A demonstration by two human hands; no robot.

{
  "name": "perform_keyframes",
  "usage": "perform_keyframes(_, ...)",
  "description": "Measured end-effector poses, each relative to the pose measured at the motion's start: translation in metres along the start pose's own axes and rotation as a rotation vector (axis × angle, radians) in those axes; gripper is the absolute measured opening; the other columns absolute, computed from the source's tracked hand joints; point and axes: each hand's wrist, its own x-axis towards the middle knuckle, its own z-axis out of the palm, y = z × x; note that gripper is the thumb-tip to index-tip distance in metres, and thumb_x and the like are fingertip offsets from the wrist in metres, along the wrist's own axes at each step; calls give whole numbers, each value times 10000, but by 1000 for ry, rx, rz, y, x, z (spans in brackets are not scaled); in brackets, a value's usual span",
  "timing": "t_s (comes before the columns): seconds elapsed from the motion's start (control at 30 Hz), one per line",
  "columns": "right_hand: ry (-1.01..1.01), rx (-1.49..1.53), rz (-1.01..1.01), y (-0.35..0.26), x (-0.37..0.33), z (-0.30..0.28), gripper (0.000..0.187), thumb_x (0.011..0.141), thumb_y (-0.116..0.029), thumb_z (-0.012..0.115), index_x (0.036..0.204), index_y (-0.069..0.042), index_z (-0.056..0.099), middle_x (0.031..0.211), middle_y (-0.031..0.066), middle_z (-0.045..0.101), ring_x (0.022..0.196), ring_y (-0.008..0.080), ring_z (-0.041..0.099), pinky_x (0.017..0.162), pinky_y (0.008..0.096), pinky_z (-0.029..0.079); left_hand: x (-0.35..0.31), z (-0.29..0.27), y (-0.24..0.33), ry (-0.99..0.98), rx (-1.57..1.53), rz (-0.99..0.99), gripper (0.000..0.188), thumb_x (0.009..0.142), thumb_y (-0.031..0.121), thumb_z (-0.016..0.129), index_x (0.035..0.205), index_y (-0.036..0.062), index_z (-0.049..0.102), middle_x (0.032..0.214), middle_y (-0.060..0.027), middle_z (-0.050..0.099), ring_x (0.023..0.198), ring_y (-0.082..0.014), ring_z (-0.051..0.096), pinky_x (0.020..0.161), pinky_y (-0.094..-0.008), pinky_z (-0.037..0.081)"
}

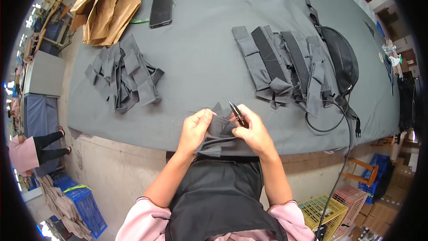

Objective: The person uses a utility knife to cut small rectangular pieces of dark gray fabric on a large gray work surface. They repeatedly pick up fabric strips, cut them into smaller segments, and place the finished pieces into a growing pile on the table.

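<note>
At the near edge of the table, my left hand [196, 127] pinches a dark grey fabric strip [220, 127] between thumb and fingers. My right hand [254, 134] is closed around black thread snips [238, 114], their tips pointing up and to the left. Its thumb also presses on the right side of the strip. Part of the fabric droops over the table edge towards my black apron [214, 192]. A loose pile of similar strips [125, 76] lies at the left. More strips [285, 67] are laid side by side at the right.
A grey cloth covers the table [200, 58]. At the back left are a crumpled brown paper bag [107, 9] and a black phone [161, 10]. A black waist bag [341, 58] with a cable [345, 151] lies right. Crates [323, 212] stand below; a person [33, 149] is far left.
</note>
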Motion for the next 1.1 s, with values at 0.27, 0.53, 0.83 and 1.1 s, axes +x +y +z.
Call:
perform_keyframes(0.27, 303, -809, -547, -20, -29, 9, 323, 761, -84, 687, 1067, -86, 585, 872, 64, 570, 664, 243, 542, 616, 334, 419, 0, 8, 12, 56, 53, -94, 389, 985, 360, 480, 847, 24, 621, 674, 73, 488, 603, -17, 384, 527, -204, 323)
perform_keyframes(0.53, 251, -1054, -767, -36, -26, 0, 263, 727, -55, 675, 985, -84, 638, 842, 24, 552, 650, 168, 531, 592, 306, 373, 1, 4, 10, -5, 27, -117, 390, 973, 374, 500, 833, 32, 625, 660, 78, 488, 599, -13, 395, 535, -204, 340)
perform_keyframes(0.83, 6, -1158, -933, -38, -21, -18, 272, 700, -71, 613, 968, -96, 644, 811, 9, 544, 654, 149, 527, 563, 298, 357, 0, -6, 22, -138, 80, -276, 395, 961, 378, 523, 816, 27, 631, 703, 37, 578, 634, -29, 487, 572, -204, 413)
perform_keyframes(1.1, -314, -38, -395, -22, -26, -22, 331, 659, 4, 733, 970, -82, 658, 854, 46, 552, 691, 154, 541, 639, 280, 443, 0, -7, 17, -292, 82, -335, 386, 951, 375, 541, 825, 25, 644, 709, 20, 601, 631, -40, 507, 575, -212, 430)
